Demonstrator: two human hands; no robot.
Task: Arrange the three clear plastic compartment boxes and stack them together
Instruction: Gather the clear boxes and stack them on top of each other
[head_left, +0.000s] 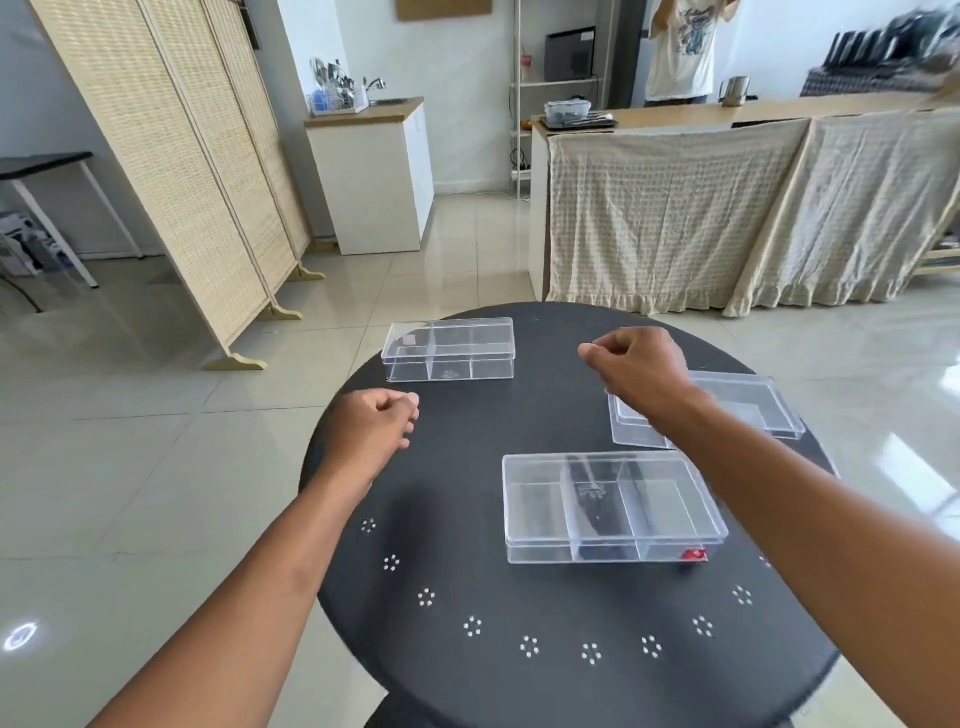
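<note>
Three boxes (613, 506) apart; right hand (636, 366) perhaps above one.

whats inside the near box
The near box, lid shut, shows three compartments, all seemingly empty. A small red bit sits at its front right corner; whether it is inside is unclear.

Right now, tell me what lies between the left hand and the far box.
Nothing: the head view shows only bare black table between the left hand and the far box.
</note>
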